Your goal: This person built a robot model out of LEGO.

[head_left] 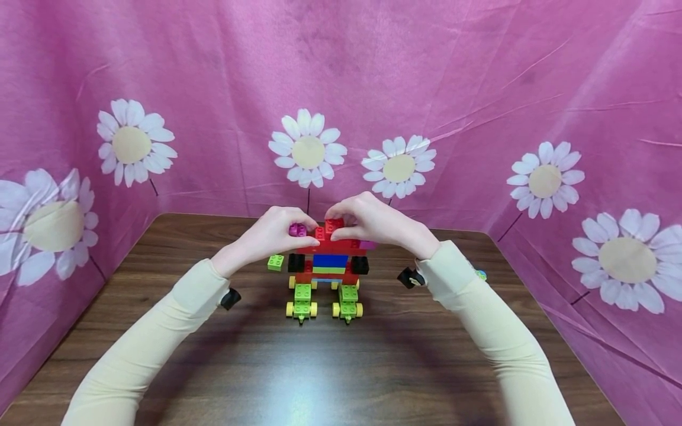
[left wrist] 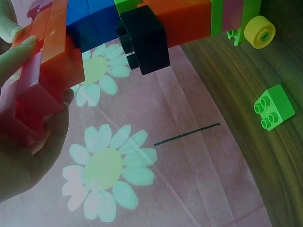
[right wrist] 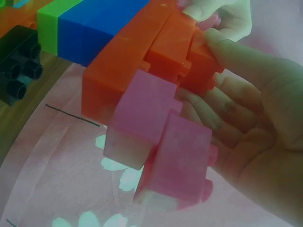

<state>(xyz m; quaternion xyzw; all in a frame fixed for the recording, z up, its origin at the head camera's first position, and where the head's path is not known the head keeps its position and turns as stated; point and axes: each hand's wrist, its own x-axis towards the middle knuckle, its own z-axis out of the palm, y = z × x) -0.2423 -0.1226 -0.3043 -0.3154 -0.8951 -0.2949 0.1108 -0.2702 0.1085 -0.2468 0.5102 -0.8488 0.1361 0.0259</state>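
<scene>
A build of toy bricks stands upright on the table, with a blue brick point(head_left: 330, 261) in its middle and black bricks point(head_left: 296, 262) jutting from its sides. Green wheeled bricks point(head_left: 302, 293) form its base. At the top, my right hand point(head_left: 373, 222) pinches a red brick point(right wrist: 201, 59) between thumb and fingers. My left hand point(head_left: 274, 234) grips the upper left of the build, its thumb on the front and its fingers behind. Pink bricks point(right wrist: 144, 109) step out from the red top row; purple ones point(head_left: 297, 229) show beside my left fingers.
A loose light-green brick point(left wrist: 274, 108) lies on the wooden table point(head_left: 298, 367) left of the build. Partly behind my right sleeve is a small blue-green thing point(head_left: 482, 275). Pink cloth point(head_left: 341, 71) with daisies closes off the back and sides.
</scene>
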